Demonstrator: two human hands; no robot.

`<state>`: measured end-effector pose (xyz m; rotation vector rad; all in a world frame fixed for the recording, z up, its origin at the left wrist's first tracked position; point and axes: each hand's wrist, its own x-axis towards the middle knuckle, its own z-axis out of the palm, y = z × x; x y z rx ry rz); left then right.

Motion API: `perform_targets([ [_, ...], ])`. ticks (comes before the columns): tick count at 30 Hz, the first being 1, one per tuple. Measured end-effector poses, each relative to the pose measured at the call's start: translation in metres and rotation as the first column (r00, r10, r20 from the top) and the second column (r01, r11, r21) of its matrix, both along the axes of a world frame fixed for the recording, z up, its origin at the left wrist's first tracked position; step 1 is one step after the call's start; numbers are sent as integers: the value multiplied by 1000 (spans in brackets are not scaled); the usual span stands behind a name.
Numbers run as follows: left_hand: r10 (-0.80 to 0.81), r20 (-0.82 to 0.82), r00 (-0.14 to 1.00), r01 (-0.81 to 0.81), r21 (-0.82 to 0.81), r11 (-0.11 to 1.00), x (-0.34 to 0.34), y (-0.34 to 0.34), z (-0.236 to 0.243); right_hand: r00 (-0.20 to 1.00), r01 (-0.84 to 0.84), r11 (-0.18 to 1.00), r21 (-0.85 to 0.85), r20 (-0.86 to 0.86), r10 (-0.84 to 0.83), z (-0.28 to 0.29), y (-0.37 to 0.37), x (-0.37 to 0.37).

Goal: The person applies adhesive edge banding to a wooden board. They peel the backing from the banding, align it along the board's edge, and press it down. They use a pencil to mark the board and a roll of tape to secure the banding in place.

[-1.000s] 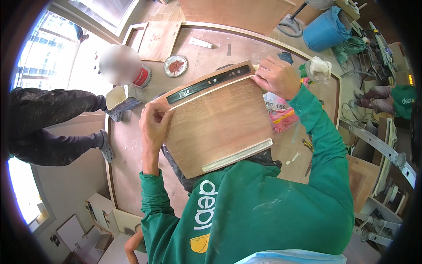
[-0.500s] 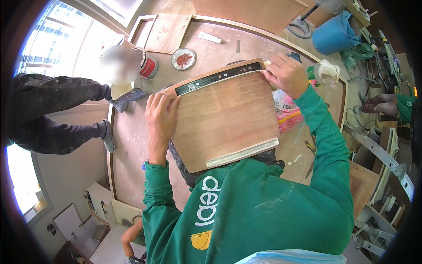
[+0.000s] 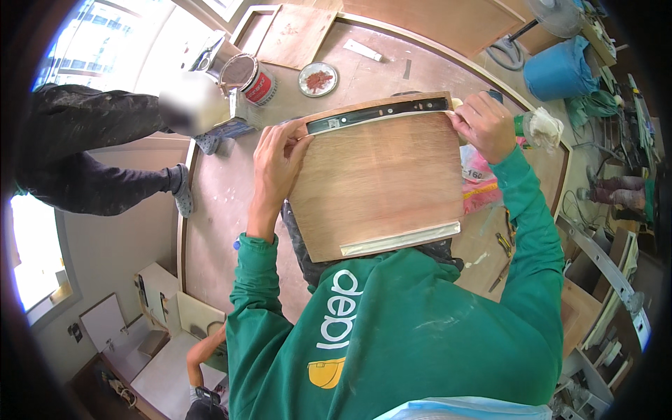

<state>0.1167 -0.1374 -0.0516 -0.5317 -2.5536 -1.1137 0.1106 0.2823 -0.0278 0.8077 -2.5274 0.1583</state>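
Note:
A flat brown wooden panel (image 3: 385, 178) rests over my lap, tilted slightly. A long black metal rail with screw holes (image 3: 378, 115), like a drawer slide, lies along its far edge. A whitish strip (image 3: 400, 239) runs along the near edge. My left hand (image 3: 278, 155) grips the panel's far left corner, fingers bent and thumb near the rail's left end. My right hand (image 3: 484, 124) is closed at the far right corner, fingertips pinching by the rail's right end. Whether those fingertips press the rail or only the wood cannot be made out.
A paint can (image 3: 250, 78), a round dish of reddish bits (image 3: 318, 80) and a white tube (image 3: 362, 50) sit beyond the panel. Pliers (image 3: 503, 245) and a pink bag (image 3: 477, 183) lie at right. A person in dark trousers (image 3: 105, 171) is at left, a blue bucket (image 3: 558, 68) far right.
The view has shifted, so the whole scene sits a little further right. Both hands keep their places at the panel's far corners; the rail stays along the edge.

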Motion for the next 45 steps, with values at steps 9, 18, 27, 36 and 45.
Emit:
perform_targets([
  [9, -72, 62, 995, 74, -35, 997, -9, -14, 7, 1000, 2, 999, -45, 0, -2, -1, -4, -1],
  [18, -67, 102, 993, 67, 8, 998, -9, -13, 13, 1000, 6, 999, -48, 6, -6, -1, -2, -1],
  [27, 13, 99, 995, 0, -127, 992, 4, -5, 22, 1000, -4, 998, -64, 7, 4, 2, -6, -2],
  [36, 5, 20, 1000, -2, -157, 988, 3, -7, 16, 1000, 7, 998, -64, 17, -6, 2, -5, -1],
  [45, 32, 72, 997, -21, -154, 988, -5, -4, 19, 1000, 17, 999, -49, 17, -17, 2, -4, 0],
])
